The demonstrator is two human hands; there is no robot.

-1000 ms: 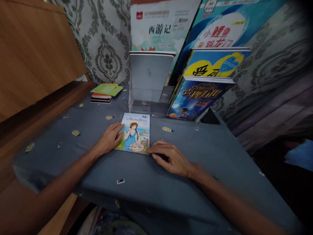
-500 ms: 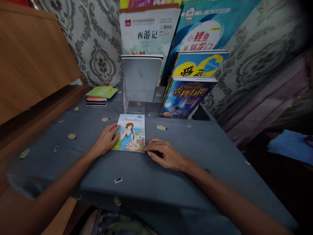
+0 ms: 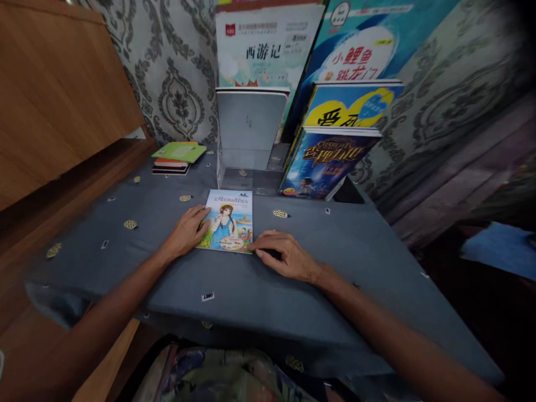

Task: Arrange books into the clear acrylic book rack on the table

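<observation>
A thin picture book (image 3: 228, 220) with a girl in a blue dress on its cover lies flat on the blue-grey cloth of the table (image 3: 293, 290). My left hand (image 3: 186, 233) rests open against the book's left edge, fingers stretched flat. My right hand (image 3: 285, 258) lies at the book's lower right corner, fingers curled loosely down onto the cloth, the fingertips touching the corner. Neither hand lifts the book.
A clear stand (image 3: 247, 173) at the back holds a grey book (image 3: 250, 120). Beside it lean a dark blue book (image 3: 326, 164) and a yellow-and-blue one (image 3: 352, 106). Large books stand against the patterned wall. A small stack topped by a green notebook (image 3: 179, 152) lies back left. Wooden panel at left.
Both hands stay at the book's edges. The view has shifted slightly, and the book sits a little farther from the table's front edge.
</observation>
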